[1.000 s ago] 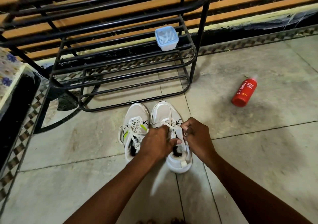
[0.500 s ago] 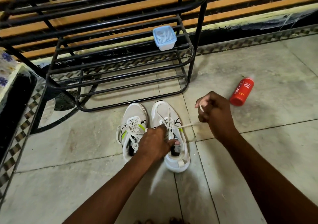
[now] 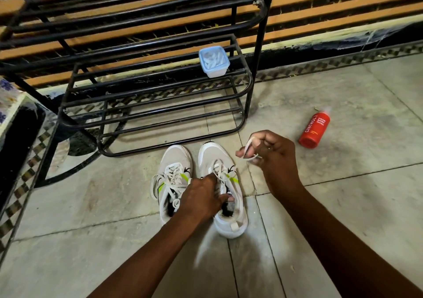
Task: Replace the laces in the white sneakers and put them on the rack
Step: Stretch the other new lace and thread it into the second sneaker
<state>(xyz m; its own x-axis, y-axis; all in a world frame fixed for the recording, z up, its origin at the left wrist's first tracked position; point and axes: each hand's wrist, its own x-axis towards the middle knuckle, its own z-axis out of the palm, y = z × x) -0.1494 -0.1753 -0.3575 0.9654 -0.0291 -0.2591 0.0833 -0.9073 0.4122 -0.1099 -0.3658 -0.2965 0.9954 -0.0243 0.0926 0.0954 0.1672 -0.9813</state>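
Note:
Two white sneakers stand side by side on the tiled floor in front of the black metal rack (image 3: 158,114). The left sneaker (image 3: 175,160) has loose laces and a green stripe. My left hand (image 3: 202,198) grips the tongue and collar area of the right sneaker (image 3: 212,153). To the right of that shoe, my right hand (image 3: 272,158) is raised and pinches a white lace (image 3: 248,145) looped round its fingers. How the lace joins the shoe is hidden.
A small blue-rimmed plastic box (image 3: 214,61) with white contents sits on a rack shelf. A red bottle (image 3: 315,129) lies on the floor to the right. A dark ledge with patterned tiles (image 3: 13,119) borders the left side.
My right hand left the right sneaker, pulled the lace out to the right, and now holds it slack and looped. My left hand stayed on the shoe.

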